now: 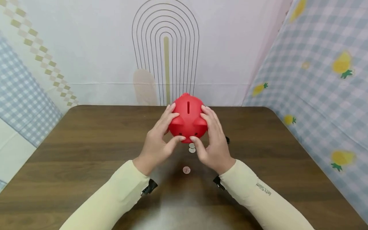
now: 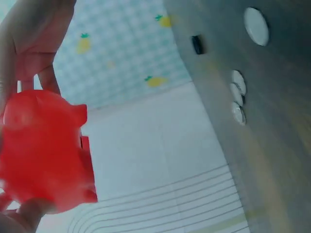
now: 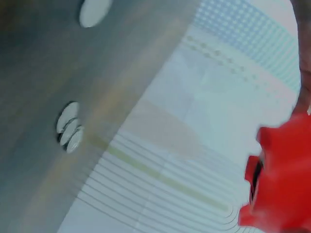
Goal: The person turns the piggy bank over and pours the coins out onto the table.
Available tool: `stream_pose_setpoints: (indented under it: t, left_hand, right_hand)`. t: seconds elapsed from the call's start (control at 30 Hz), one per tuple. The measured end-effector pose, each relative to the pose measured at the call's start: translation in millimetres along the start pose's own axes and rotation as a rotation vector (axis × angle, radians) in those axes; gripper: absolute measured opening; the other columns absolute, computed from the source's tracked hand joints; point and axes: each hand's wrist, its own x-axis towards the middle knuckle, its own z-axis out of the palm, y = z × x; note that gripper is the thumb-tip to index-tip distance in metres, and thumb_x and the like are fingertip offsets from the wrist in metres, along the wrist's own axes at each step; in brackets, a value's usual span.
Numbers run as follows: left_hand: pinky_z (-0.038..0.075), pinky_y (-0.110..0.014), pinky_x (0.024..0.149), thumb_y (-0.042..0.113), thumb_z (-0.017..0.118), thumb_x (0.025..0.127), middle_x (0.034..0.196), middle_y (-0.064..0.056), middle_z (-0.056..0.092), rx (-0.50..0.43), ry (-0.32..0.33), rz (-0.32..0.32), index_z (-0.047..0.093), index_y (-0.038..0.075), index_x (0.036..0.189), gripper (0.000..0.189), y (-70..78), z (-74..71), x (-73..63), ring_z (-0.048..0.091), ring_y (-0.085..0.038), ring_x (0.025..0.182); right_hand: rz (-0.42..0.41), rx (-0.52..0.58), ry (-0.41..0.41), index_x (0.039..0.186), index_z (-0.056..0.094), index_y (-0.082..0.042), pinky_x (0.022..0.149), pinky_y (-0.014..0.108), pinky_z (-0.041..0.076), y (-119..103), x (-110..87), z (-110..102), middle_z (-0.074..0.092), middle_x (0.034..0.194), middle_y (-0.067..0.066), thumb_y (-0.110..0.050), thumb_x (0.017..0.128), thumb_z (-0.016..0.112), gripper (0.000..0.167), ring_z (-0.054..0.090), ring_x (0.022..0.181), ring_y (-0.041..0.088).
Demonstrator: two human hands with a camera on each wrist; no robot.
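Observation:
A red piggy bank (image 1: 188, 116) is held up off the table between both hands, its coin slot facing upward in the head view. My left hand (image 1: 159, 137) grips its left side, thumb near the snout and fingers along the flank. On the opposite side my right hand (image 1: 214, 140) grips it the same way. The right wrist view shows a dark opening in the underside of the piggy bank (image 3: 284, 174). Below it on the table lie a group of silver coins (image 2: 238, 90) close together and a single coin (image 1: 186, 170) nearer to me.
A small black piece (image 2: 197, 44) lies on the brown wooden table (image 1: 86, 153), partly behind my right hand in the head view. Patterned cloths hang behind the table and at its sides, with a pineapple-print cloth (image 1: 322, 95) on the right.

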Motion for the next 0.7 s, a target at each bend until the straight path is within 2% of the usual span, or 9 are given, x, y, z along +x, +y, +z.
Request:
stream_pose_setpoints:
  t: [0.03, 0.07, 0.17, 0.23, 0.33, 0.47, 0.57, 0.63, 0.7]
  left_hand:
    - [0.051, -0.044, 0.092, 0.000, 0.077, 0.078, 0.149, -0.014, 0.042, 0.008, 0.003, -0.003, 0.051, -0.002, 0.134, 0.062, 0.2, -0.1, -0.2, 0.040, -0.030, 0.137]
    - [0.051, -0.044, 0.093, 0.001, 0.077, 0.078, 0.147, -0.015, 0.044, 0.003, -0.009, -0.043, 0.050, -0.001, 0.135, 0.063, -1.7, 0.4, -0.6, 0.043, -0.030, 0.134]
    - [0.050, -0.042, 0.095, 0.004, 0.075, 0.082, 0.142, -0.014, 0.049, -0.010, -0.093, -0.288, 0.046, 0.002, 0.141, 0.066, -14.3, 4.7, -2.7, 0.050, -0.030, 0.127]
    - [0.050, -0.042, 0.096, 0.006, 0.075, 0.083, 0.139, -0.014, 0.052, -0.010, -0.143, -0.422, 0.043, 0.003, 0.144, 0.069, -22.2, 7.0, -5.8, 0.051, -0.031, 0.124]
    - [0.051, -0.043, 0.094, 0.007, 0.074, 0.083, 0.140, -0.013, 0.051, -0.028, -0.162, -0.495, 0.043, 0.006, 0.144, 0.069, -28.8, 8.8, -7.5, 0.050, -0.032, 0.125]
    - [0.051, -0.044, 0.094, 0.007, 0.075, 0.082, 0.142, -0.011, 0.050, -0.054, -0.137, -0.492, 0.044, 0.008, 0.144, 0.069, -29.1, 10.0, -4.5, 0.048, -0.031, 0.128]
    - [0.050, -0.042, 0.095, 0.004, 0.075, 0.082, 0.147, -0.010, 0.045, -0.080, -0.110, -0.429, 0.046, 0.007, 0.142, 0.067, -22.7, 9.8, -1.2, 0.049, -0.030, 0.128]
    - [0.050, -0.041, 0.095, 0.002, 0.076, 0.080, 0.150, -0.010, 0.041, -0.068, -0.076, -0.305, 0.048, 0.004, 0.140, 0.065, -12.2, 7.6, -0.6, 0.046, -0.029, 0.132]
    - [0.049, -0.040, 0.095, 0.000, 0.077, 0.078, 0.151, -0.011, 0.039, -0.024, -0.030, -0.126, 0.050, 0.001, 0.136, 0.064, 2.6, 3.4, 0.0, 0.041, -0.027, 0.136]
  right_hand:
    - [0.007, -0.001, -0.003, 0.134, 0.042, 0.007, 0.097, 0.051, 0.048, -1, 0.6, 0, 0.041, 0.144, 0.020, -0.006, 0.082, 0.070, 0.060, 0.038, 0.133, 0.034]
    - [0.051, 0.008, -0.031, 0.135, 0.042, 0.005, 0.096, 0.050, 0.049, -2, 0.2, 1, 0.043, 0.143, 0.018, -0.007, 0.083, 0.069, 0.059, 0.041, 0.131, 0.032]
    - [0.310, 0.032, -0.190, 0.139, 0.040, -0.002, 0.092, 0.044, 0.052, 1, -5.0, 7, 0.046, 0.140, 0.012, -0.011, 0.087, 0.069, 0.060, 0.048, 0.122, 0.027]
    - [0.452, 0.046, -0.269, 0.141, 0.039, -0.006, 0.090, 0.043, 0.054, 4, -9.6, 11, 0.048, 0.137, 0.009, -0.012, 0.087, 0.070, 0.063, 0.051, 0.117, 0.026]
    - [0.531, 0.076, -0.287, 0.141, 0.039, -0.008, 0.088, 0.044, 0.054, 8, -13.1, 16, 0.050, 0.135, 0.009, -0.011, 0.086, 0.071, 0.063, 0.052, 0.116, 0.027]
    - [0.514, 0.112, -0.245, 0.142, 0.039, -0.008, 0.085, 0.043, 0.056, 12, -12.6, 16, 0.050, 0.134, 0.009, -0.009, 0.087, 0.071, 0.064, 0.053, 0.114, 0.027]
    - [0.431, 0.121, -0.204, 0.142, 0.038, -0.006, 0.087, 0.042, 0.055, 11, -10.5, 12, 0.045, 0.141, 0.009, -0.006, 0.086, 0.071, 0.065, 0.052, 0.117, 0.026]
    - [0.284, 0.113, -0.144, 0.140, 0.039, -0.002, 0.089, 0.043, 0.054, 7, -7.5, 5, 0.042, 0.145, 0.011, -0.003, 0.084, 0.071, 0.065, 0.049, 0.121, 0.028]
    - [0.105, 0.083, -0.063, 0.138, 0.040, 0.003, 0.091, 0.043, 0.053, -1, -2.5, -3, 0.039, 0.147, 0.015, -0.011, 0.088, 0.069, 0.060, 0.044, 0.127, 0.030]
